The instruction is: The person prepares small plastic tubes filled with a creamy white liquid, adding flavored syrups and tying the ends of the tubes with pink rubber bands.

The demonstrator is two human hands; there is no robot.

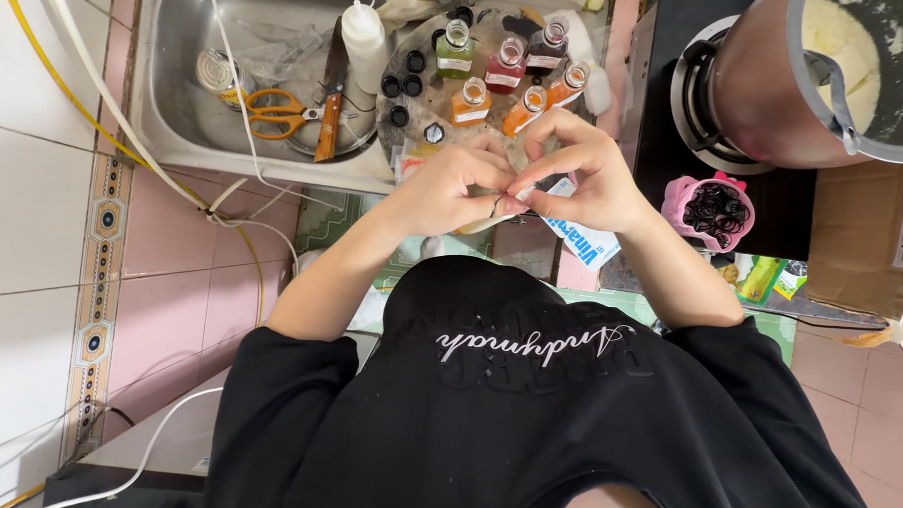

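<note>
My left hand (447,187) and my right hand (581,174) meet in front of my chest, fingertips pinched together on a thin dark rubber band (498,204) around the neck of a small pale bag (480,223) that is mostly hidden under my fingers. Just beyond my hands a round tray (436,109) holds several small open bottles (505,77) of green, red, dark and orange liquid, with loose black caps (406,85) beside them.
A metal sink (181,113) holds orange-handled scissors (276,112), a knife, a tin and a white squeeze bottle (366,42). A large metal pot (815,71) of pale mixture sits on a stove at right. A pink cup of black rubber bands (712,210) stands beside a cardboard box (861,240).
</note>
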